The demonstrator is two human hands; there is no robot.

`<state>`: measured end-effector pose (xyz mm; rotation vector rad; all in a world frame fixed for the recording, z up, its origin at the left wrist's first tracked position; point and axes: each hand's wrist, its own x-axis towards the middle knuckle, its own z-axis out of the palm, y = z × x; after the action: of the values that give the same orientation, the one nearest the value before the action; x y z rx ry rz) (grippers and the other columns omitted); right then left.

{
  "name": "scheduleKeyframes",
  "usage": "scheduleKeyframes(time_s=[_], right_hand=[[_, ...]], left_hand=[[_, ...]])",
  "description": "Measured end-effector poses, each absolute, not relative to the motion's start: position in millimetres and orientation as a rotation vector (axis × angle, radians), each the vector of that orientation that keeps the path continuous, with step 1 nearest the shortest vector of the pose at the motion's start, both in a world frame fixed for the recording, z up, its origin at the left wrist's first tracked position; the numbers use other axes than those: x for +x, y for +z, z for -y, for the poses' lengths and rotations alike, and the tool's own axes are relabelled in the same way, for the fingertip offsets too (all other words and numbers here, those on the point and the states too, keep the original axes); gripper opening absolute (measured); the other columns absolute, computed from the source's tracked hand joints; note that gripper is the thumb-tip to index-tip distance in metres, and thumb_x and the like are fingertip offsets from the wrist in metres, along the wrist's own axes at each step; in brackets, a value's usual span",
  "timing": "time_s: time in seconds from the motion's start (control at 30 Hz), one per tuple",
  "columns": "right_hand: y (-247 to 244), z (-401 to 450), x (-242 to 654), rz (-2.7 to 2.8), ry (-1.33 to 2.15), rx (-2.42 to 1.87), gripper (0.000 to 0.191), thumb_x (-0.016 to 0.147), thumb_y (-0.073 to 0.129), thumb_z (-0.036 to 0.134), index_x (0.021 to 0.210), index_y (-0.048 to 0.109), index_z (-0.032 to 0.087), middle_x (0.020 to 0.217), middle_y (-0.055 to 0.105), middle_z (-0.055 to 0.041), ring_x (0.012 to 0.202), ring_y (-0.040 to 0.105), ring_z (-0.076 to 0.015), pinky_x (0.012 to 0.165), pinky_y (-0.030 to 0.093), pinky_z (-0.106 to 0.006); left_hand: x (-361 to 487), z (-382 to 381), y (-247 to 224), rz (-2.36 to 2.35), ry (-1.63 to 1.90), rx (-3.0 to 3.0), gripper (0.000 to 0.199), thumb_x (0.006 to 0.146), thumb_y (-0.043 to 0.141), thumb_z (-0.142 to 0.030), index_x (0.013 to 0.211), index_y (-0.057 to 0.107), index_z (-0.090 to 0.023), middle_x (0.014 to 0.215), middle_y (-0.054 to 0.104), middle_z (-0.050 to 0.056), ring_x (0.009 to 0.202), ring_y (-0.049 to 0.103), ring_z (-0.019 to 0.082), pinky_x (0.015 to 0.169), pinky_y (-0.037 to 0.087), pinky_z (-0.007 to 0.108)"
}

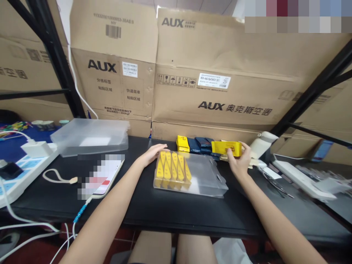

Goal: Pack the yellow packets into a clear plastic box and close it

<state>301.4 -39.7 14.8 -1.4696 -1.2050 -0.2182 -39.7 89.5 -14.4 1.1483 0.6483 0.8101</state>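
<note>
A clear plastic box [205, 174] lies on the black table [165, 214], with several yellow packets [173, 168] standing in a row in its left part. My left hand [153, 154] rests at the box's back left corner, its fingers stretched out. In my right hand [239, 159], behind the box's right end, a yellow packet [220, 147] is pinched between thumb and fingers. Dark blue packets [202, 144] and another yellow packet [183, 143] stand behind the box, partly hidden by it and by the held packet.
A second clear box [90, 135] lies at the back left, near a phone [108, 176] and a white power strip [26, 176]. To the right are a white bottle [261, 146], a cable [277, 185] and a white device [302, 179]. Cardboard [176, 99] stands along the back.
</note>
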Motion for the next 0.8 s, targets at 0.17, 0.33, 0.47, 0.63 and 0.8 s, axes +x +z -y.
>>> scheduleKeyframes(time_s=[0.17,0.33,0.47,0.63,0.8], right_hand=[[3,32,314,1.026,-0.245,-1.369,0.04,0.072,0.058,0.036,0.106,0.057,0.015,0.101,0.062,-0.0107,0.092,0.062,-0.0248,0.083,0.05,-0.041],[-2,30,327,1.003,-0.038,-1.36,0.03,0.063,0.062,0.03,0.089,0.06,0.017,0.091,0.065,-0.0078,0.085,0.063,-0.0236,0.081,0.051,-0.041],[-1,30,328,0.906,0.13,-1.339,0.021,0.059,0.065,0.03,0.075,0.058,0.018,0.075,0.065,-0.0047,0.071,0.063,-0.0209,0.069,0.053,-0.035],[0,28,326,0.851,0.221,-1.336,0.021,0.057,0.067,0.035,0.066,0.057,0.019,0.065,0.065,-0.0028,0.06,0.062,-0.0193,0.057,0.052,-0.031],[0,29,326,0.91,0.317,-1.372,0.02,0.057,0.067,0.035,0.064,0.058,0.019,0.061,0.064,-0.001,0.056,0.061,-0.017,0.053,0.049,-0.027]], left_hand=[[-41,-91,-14,-0.638,0.791,1.156,0.048,0.064,0.073,-0.05,0.096,0.064,-0.016,0.096,0.072,0.01,0.094,0.065,0.023,0.087,0.044,0.033],[-40,-90,-13,-0.645,0.78,1.143,0.048,0.064,0.074,-0.049,0.097,0.064,-0.015,0.095,0.071,0.01,0.091,0.065,0.023,0.083,0.046,0.033],[-41,-88,-11,-0.657,0.786,1.132,0.047,0.064,0.074,-0.048,0.097,0.064,-0.015,0.094,0.071,0.01,0.091,0.066,0.024,0.081,0.046,0.033],[-40,-89,-12,-0.672,0.786,1.134,0.047,0.063,0.074,-0.048,0.096,0.064,-0.016,0.094,0.072,0.01,0.089,0.066,0.024,0.08,0.047,0.033],[-40,-91,-13,-0.665,0.789,1.144,0.045,0.064,0.074,-0.047,0.096,0.065,-0.016,0.091,0.072,0.009,0.088,0.066,0.023,0.079,0.047,0.032]])
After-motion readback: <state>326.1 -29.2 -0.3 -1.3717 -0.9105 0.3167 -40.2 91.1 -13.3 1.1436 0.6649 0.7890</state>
